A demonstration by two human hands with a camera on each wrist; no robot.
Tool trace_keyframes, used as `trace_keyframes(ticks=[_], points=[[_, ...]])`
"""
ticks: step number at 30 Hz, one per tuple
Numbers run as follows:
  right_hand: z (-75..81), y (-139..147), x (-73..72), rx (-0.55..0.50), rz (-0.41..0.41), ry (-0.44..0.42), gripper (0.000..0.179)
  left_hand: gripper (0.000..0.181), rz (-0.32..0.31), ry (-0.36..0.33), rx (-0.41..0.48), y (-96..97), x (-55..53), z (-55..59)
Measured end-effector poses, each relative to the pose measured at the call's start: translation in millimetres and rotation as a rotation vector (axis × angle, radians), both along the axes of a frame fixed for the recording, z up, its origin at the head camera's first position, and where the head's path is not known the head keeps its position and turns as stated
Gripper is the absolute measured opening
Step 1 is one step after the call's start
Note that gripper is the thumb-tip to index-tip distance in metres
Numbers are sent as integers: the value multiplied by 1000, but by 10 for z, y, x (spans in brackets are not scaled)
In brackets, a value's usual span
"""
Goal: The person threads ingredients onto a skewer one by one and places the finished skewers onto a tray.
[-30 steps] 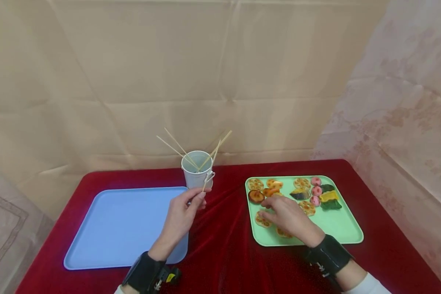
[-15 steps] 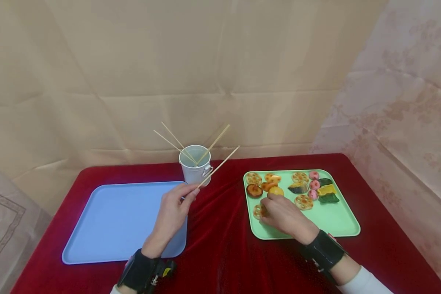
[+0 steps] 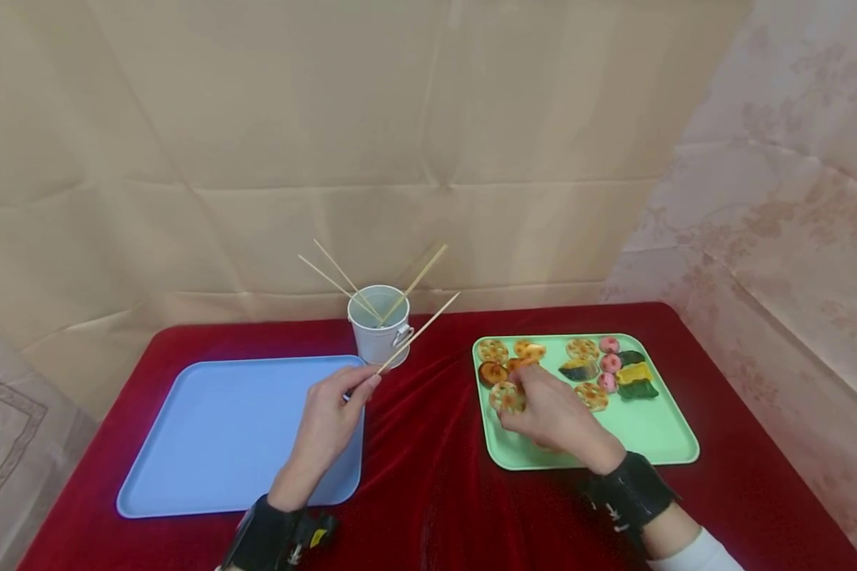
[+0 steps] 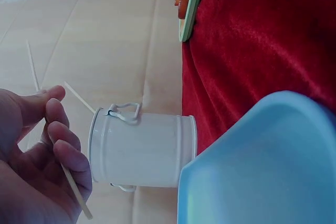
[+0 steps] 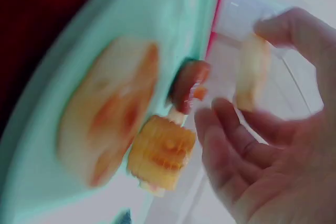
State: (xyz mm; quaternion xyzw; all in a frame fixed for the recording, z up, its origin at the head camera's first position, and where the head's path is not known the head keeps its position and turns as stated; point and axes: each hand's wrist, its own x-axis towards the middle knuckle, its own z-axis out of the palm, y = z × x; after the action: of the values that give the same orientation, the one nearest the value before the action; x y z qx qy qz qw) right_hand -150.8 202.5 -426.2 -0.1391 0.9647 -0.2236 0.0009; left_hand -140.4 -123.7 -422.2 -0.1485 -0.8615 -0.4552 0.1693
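Observation:
My left hand (image 3: 328, 408) pinches a bamboo skewer (image 3: 421, 331) near its lower part, its tip slanting up to the right in front of the white bucket. In the left wrist view the end of the skewer (image 4: 77, 195) crosses my curled fingers. Over the left side of the green tray (image 3: 657, 436), my right hand (image 3: 560, 408) holds a round lotus root slice (image 3: 507, 397) by its edge. The right wrist view shows this slice (image 5: 252, 74) edge-on between thumb and fingers, raised off the tray.
More lotus root slices (image 3: 583, 349), a browned round piece (image 3: 493, 373), pink balls (image 3: 610, 362) and yellow and green pieces lie on the green tray. A small white bucket (image 3: 378, 341) holds several skewers (image 3: 424, 273). A bare blue tray (image 3: 236, 436) lies at the left.
The skewer in my left hand has tipped from near upright by the bucket to a rightward slant. My right hand has reached down, gripped a lotus root slice and lifted it.

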Motion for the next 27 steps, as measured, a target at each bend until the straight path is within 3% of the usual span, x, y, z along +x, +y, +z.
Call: trace_keyframes(ticks=[4, 8, 13, 20, 23, 27], points=[[68, 14, -55, -309, -87, -148, 52, 21, -11, -27, -19, -8, 18, -19], [91, -8, -99, -576, -117, -252, 58, 20, -24, -99, -17, 9, 28, -38], [96, -78, -140, -797, -160, -320, 60, 20, -48, -141, 3, 51, 41, -75], [126, -133, -197, -1215, -229, -413, 53, 20, -65, -222, 34, 103, 76, -86], [151, -156, -206, -1347, -257, -446, 54, 18, -73, -222, 34, 121, 92, -87], [168, -186, -215, -1421, -280, -449, 54, 10, -106, -243, 58, 137, 112, -89]])
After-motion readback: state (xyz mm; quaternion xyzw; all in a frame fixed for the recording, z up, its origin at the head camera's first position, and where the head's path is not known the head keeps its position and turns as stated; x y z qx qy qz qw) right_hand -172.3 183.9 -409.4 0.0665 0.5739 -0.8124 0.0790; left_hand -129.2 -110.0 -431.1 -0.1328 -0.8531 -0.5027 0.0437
